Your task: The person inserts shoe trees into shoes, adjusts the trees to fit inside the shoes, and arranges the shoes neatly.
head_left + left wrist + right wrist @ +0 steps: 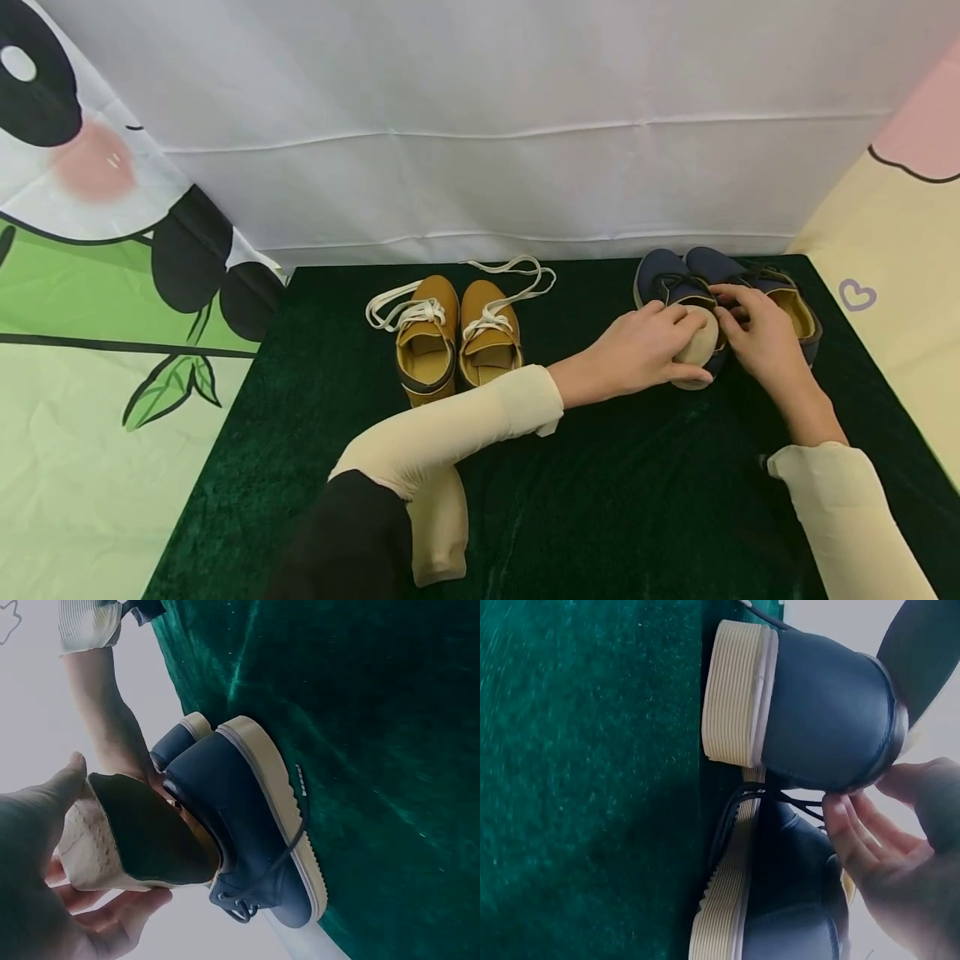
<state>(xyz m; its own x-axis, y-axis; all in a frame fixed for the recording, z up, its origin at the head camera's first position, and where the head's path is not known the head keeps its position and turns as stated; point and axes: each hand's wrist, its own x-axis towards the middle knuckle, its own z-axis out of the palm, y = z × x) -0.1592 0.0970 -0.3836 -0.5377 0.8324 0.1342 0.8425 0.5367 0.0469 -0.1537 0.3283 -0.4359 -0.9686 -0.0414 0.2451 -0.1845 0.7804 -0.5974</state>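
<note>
A pair of navy lace-up shoes stands at the back right. My left hand [645, 350] grips the heel end of a beige insole [699, 337], whose dark underside shows in the left wrist view. The insole's front part is inside the left navy shoe [232, 799], hidden from sight; the rest sticks out, tilted up. My right hand [765, 337] pinches the collar of that same shoe from its right side, as the right wrist view shows. Beside it, touching or nearly so, stands the other navy shoe [795, 900].
Two tan shoes [427, 333] with loose white laces [525, 271] stand left of centre. Another beige insole-shaped piece [441, 533] lies by my left forearm. Dark green cloth [600, 500] covers the table. A white curtain [480, 192] hangs behind it.
</note>
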